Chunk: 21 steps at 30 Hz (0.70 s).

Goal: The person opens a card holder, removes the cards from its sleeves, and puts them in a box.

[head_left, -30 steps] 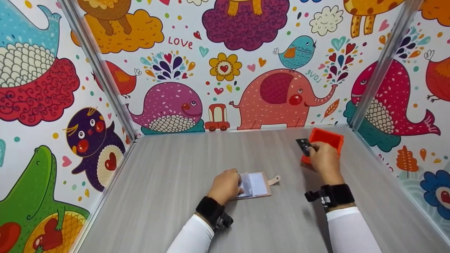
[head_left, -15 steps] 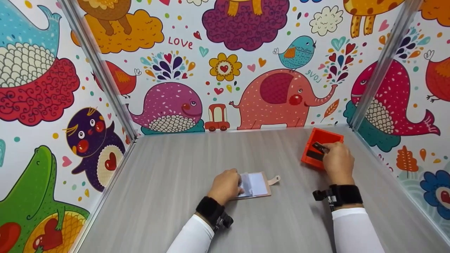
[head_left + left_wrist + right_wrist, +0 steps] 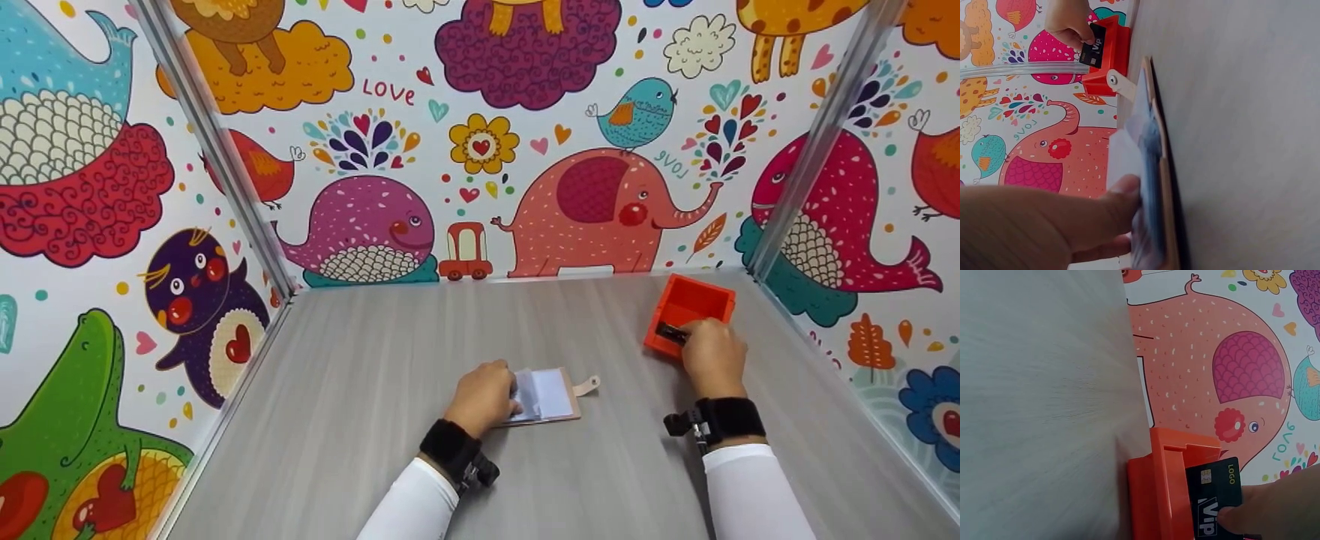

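Between thumb and fingers, my right hand (image 3: 712,352) pinches a black card (image 3: 1216,475) with a gold chip and the word Vip. The card overlaps the near part of an orange bin (image 3: 661,294) in the head view, and it stands right beside the bin's wall (image 3: 1169,495) in the right wrist view. My left hand (image 3: 481,396) grips the clear sleeves of a small tan card holder (image 3: 553,391), which lies spread on the table. Its thumb presses on the sleeves (image 3: 1151,140). A snap strap (image 3: 587,386) sticks out from the holder's right edge.
The grey wood-grain table (image 3: 360,390) is bounded by printed cartoon panels (image 3: 480,187) at the back and both sides. Metal posts (image 3: 787,172) stand at the back corners. The bin sits near the back right corner.
My right hand has carried the card from the bin's left side rightward over the bin, then slightly lower toward its near end. The left hand stays on the card holder.
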{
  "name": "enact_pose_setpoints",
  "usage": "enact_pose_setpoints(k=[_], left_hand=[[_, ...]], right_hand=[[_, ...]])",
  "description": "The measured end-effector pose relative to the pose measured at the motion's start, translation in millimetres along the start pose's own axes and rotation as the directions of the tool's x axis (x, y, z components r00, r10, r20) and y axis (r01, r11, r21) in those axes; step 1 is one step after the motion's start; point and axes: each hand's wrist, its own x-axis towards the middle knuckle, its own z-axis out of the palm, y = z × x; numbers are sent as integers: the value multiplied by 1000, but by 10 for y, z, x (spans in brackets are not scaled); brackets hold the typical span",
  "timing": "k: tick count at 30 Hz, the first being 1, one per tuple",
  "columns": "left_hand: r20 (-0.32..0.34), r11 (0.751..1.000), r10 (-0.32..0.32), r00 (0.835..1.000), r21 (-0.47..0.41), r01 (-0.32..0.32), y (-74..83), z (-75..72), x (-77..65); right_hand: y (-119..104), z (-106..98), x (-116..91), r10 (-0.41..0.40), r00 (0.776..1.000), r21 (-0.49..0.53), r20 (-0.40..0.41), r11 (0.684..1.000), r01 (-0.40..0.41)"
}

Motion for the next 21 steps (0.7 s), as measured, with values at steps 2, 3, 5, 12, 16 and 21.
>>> enact_pose_setpoints(k=[2, 3, 5, 12, 16, 21], left_hand=[[-8, 1000, 4, 1000, 3, -3, 3, -2, -7], [-12, 1000, 5, 1000, 4, -5, 4, -3, -11], [-19, 1000, 8, 1000, 7, -8, 4, -3, -18], [-18, 1000, 6, 1000, -1, -6, -1, 1, -19], [-20, 1000, 6, 1000, -2, -6, -7, 8, -17], [-16, 1000, 5, 1000, -6, -5, -3, 5, -19]], right_hand=[[8, 17, -12, -16, 1000, 3, 10, 1000, 16], [5, 25, -18, -22, 1000, 6, 19, 1000, 22], [-2, 40, -28, -37, 999, 9, 35, 999, 37], [-13, 72, -34, -46, 995, 19, 86, 999, 45], [-8, 79, -23, -44, 992, 25, 118, 999, 41], [2, 82, -14, -48, 988, 23, 147, 999, 46]])
